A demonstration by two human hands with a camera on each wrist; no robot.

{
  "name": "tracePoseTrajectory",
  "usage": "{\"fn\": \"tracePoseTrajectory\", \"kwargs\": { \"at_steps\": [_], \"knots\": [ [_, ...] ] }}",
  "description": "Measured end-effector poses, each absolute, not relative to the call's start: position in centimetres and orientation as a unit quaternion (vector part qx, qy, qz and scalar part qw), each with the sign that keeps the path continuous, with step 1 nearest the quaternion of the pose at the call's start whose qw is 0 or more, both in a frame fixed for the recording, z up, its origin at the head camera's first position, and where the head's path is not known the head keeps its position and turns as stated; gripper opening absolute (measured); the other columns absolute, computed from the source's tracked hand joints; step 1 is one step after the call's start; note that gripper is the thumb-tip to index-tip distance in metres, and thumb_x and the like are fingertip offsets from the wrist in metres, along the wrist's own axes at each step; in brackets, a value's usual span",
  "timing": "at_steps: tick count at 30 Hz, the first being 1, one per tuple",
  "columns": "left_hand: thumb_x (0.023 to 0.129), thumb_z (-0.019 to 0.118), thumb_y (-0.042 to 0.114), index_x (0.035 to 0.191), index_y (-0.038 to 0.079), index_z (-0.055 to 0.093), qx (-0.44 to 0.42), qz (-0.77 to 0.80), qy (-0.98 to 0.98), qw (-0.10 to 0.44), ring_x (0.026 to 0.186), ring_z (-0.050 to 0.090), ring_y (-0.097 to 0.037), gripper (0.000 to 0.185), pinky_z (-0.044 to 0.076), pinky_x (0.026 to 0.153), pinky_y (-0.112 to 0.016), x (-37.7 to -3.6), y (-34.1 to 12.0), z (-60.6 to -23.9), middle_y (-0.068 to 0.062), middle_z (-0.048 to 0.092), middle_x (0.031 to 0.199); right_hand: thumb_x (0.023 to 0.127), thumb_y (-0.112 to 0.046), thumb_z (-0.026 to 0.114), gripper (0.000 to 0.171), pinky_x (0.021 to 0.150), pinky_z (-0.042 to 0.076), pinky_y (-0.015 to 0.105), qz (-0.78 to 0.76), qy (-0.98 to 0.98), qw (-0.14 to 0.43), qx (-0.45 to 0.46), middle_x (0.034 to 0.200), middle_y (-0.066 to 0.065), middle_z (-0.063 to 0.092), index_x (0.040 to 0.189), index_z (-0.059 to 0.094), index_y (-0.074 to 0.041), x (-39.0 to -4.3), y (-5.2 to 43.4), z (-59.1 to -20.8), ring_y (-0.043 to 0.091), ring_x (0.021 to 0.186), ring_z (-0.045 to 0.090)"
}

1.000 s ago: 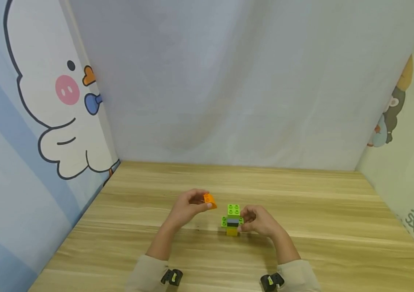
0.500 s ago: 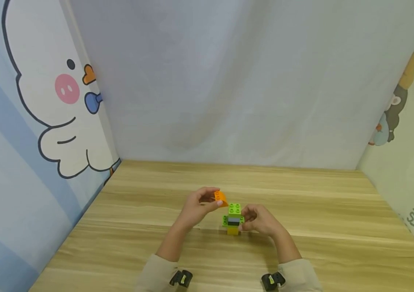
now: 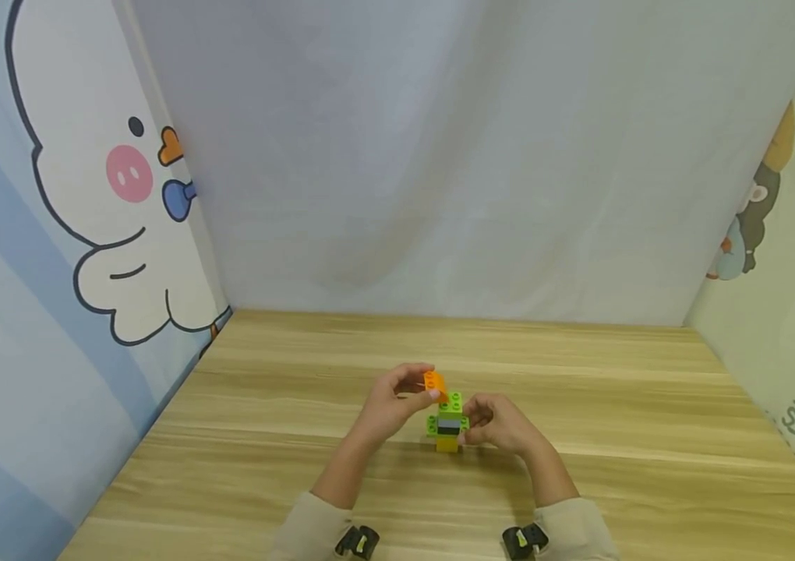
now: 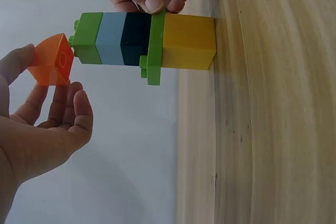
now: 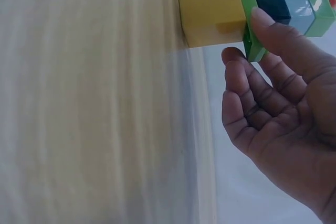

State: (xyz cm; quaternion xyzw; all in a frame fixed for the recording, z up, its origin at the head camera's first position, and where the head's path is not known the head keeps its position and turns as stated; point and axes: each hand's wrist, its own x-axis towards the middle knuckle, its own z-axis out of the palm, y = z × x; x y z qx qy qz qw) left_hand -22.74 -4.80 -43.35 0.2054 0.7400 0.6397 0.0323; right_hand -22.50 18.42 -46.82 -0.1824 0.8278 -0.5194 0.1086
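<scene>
My left hand (image 3: 385, 407) pinches an orange toy building brick (image 4: 50, 60) with a sloped side between thumb and fingers. It is tilted, its lower edge right at the studs of a bright green brick (image 4: 86, 39). That green brick tops an upright stack on the table. Beneath it come a light grey-blue brick (image 4: 110, 38), a dark brick (image 4: 136, 43), a wider green plate (image 4: 155, 51) and a yellow brick (image 4: 189, 41) at the bottom. My right hand (image 3: 503, 425) grips the green plate's right end, thumb on top, fingertips beneath it.
The stack stands on a wood-grain table (image 3: 299, 343). A pale grey curtain (image 3: 439, 171) hangs behind it. Cartoon-printed cloths flank the left (image 3: 68, 257) and right sides. Black wrist straps (image 3: 524, 539) sit at both sleeves.
My left hand has carried the orange brick rightward, from beside the stack to over its top green brick. The right hand has stayed at the green plate.
</scene>
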Motion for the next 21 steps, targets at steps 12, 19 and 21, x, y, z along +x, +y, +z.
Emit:
{"fn": "tracePoseTrajectory", "kwargs": {
  "at_steps": [12,19,21],
  "knots": [
    [0.098,0.068,0.010,0.134,-0.002,0.062,0.223,0.635,0.739,0.027,0.109,0.061,-0.025,0.039,0.053,0.091,-0.033,-22.5,-4.1,-43.4,-0.017,0.067,0.122,0.085,0.000,0.077,0.032,0.076,0.055,0.034,-0.519,0.826,0.110,-0.189,0.097,0.012,0.067,0.112,0.062,0.011,-22.6,18.4,-47.2,0.018,0.086,0.061],
    [0.097,0.069,0.010,0.134,-0.001,0.063,0.223,0.632,0.742,0.028,0.110,0.062,-0.026,0.039,0.052,0.093,-0.034,-22.5,-3.8,-43.5,-0.016,0.067,0.122,0.085,0.001,0.073,0.033,0.077,0.055,0.035,-0.526,0.821,0.117,-0.191,0.097,0.012,0.066,0.113,0.059,0.012,-22.3,18.3,-47.1,0.019,0.086,0.062],
    [0.097,0.069,0.010,0.135,-0.001,0.063,0.223,0.630,0.743,0.029,0.111,0.062,-0.026,0.039,0.052,0.093,-0.034,-22.5,-3.7,-43.6,-0.016,0.067,0.122,0.087,-0.001,0.073,0.033,0.078,0.055,0.036,-0.525,0.821,0.118,-0.190,0.099,0.012,0.066,0.114,0.059,0.011,-22.3,18.3,-47.1,0.019,0.088,0.062]
  ]
}}
